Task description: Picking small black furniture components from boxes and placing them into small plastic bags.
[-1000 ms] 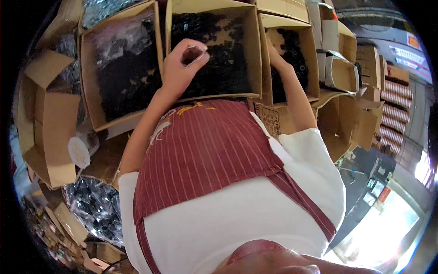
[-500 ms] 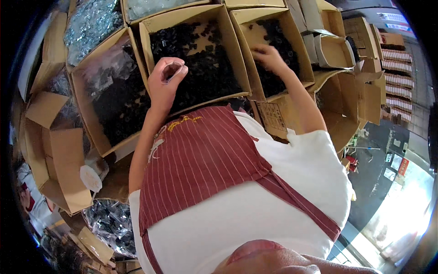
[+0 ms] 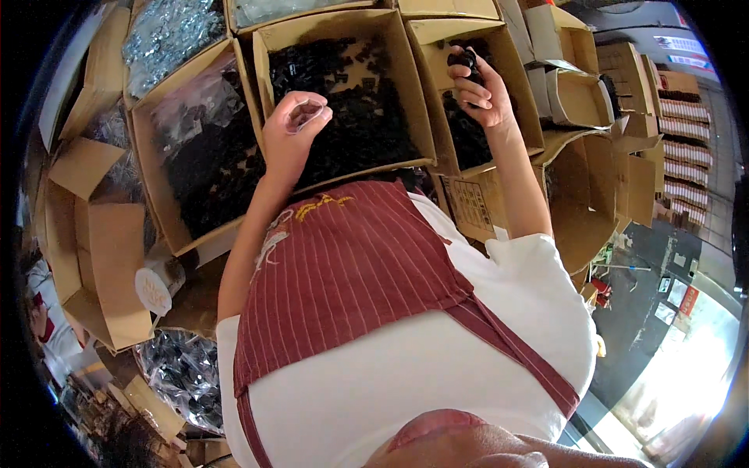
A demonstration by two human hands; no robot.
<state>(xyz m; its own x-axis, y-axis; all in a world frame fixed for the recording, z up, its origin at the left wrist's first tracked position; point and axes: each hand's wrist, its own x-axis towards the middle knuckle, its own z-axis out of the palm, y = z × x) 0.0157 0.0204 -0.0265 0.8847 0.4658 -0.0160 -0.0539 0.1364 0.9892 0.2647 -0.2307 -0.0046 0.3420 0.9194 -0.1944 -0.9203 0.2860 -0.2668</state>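
My left hand [image 3: 287,140] is curled into a ring around what looks like a small clear plastic bag [image 3: 305,117], its mouth facing up. It hovers over the near left part of a cardboard box [image 3: 425,129] of small black parts [image 3: 367,129]. My right hand [image 3: 493,103] is raised above the narrower box [image 3: 532,117] on the right, fingers closed on a few black plastic pieces [image 3: 468,62]. Their exact kind cannot be made out. More black pieces [image 3: 466,144] lie in that box beneath the hand.
Left of the middle box stands another box [image 3: 148,156] with black parts and clear bags. A box of shiny clear packets [image 3: 173,39] is behind it. Open cartons [image 3: 117,273] flank me at left, with a bag of dark packets [image 3: 183,378] below. More cartons [image 3: 577,97] stand at right.
My right hand has come up out of the right box, now with black plastic pieces in its fingers. My left hand has shifted slightly right, still around the bag.
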